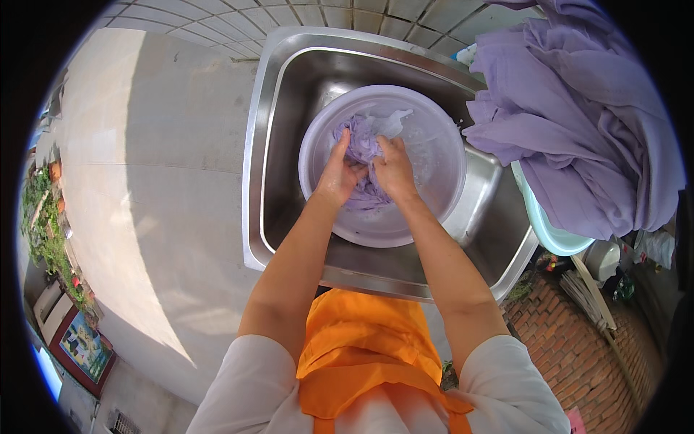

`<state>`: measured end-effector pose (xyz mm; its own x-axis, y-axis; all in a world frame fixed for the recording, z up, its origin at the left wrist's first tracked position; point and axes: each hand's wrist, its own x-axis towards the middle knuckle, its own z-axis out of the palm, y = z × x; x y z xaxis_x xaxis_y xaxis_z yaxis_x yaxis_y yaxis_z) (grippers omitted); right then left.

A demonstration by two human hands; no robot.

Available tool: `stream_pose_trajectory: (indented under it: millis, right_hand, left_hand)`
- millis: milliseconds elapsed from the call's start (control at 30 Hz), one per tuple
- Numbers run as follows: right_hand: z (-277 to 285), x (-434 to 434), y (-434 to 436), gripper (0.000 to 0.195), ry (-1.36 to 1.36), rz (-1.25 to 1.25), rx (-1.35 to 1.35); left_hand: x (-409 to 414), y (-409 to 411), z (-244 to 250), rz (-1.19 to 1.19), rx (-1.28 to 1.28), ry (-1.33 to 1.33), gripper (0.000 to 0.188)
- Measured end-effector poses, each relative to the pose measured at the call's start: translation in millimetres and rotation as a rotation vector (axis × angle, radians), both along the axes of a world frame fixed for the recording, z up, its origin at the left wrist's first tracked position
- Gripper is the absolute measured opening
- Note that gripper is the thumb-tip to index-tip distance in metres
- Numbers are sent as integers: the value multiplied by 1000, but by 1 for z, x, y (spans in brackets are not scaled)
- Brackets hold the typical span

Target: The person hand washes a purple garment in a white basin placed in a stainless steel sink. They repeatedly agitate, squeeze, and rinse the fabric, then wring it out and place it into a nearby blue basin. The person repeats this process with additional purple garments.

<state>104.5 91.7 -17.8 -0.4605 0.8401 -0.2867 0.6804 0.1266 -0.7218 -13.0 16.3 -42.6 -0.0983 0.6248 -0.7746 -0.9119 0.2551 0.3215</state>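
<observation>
Both my hands are inside a pale purple plastic basin (455, 173) of water. A wet, crumpled piece of purple cloth (364, 142) lies bunched between them. My left hand (342, 172) cups the cloth from its left side, thumb pointing away from me. My right hand (394, 167) grips it on the right with curled fingers. Part of the cloth spreads toward me below the hands in the water. Just beyond the right hand, a whitish translucent patch (391, 123) shows in the water; whether it is suds or thin fabric I cannot tell.
The basin stands in a stainless steel sink (287, 228) against a tiled wall (325, 15). Right of it, a large heap of purple fabric (564, 119) overhangs a mint-green basin (547, 233). A broom-like tool (588, 298) leans near brick paving (564, 336). Concrete ground (190, 163) extends left.
</observation>
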Motion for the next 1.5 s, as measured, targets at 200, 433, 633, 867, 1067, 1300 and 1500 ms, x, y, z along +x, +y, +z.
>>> stream_pose_trajectory:
  millis: [200,433,633,867,1067,1300,1500]
  right_hand:
    - [70,5,-103,32,158,132,157]
    - [-1,12,11,43,-270,-113,21]
    - [-37,52,-11,51,-385,-6,332]
    - [-46,28,5,45,-165,-176,141]
    - [62,11,-75,44,215,79,10]
    - [15,-6,-22,34,36,-160,179]
    - [-33,54,3,47,-269,-107,407]
  left_hand:
    - [-2,2,26,-103,-67,-30,68]
    - [30,1,39,-51,-203,86,44]
    - [-14,-15,9,-229,-207,544,73]
    - [7,-8,-10,-214,-236,494,85]
    - [-11,8,12,-79,-72,-230,90]
    - [28,17,31,31,-260,57,61]
    - [-8,-9,34,-304,-345,401,54]
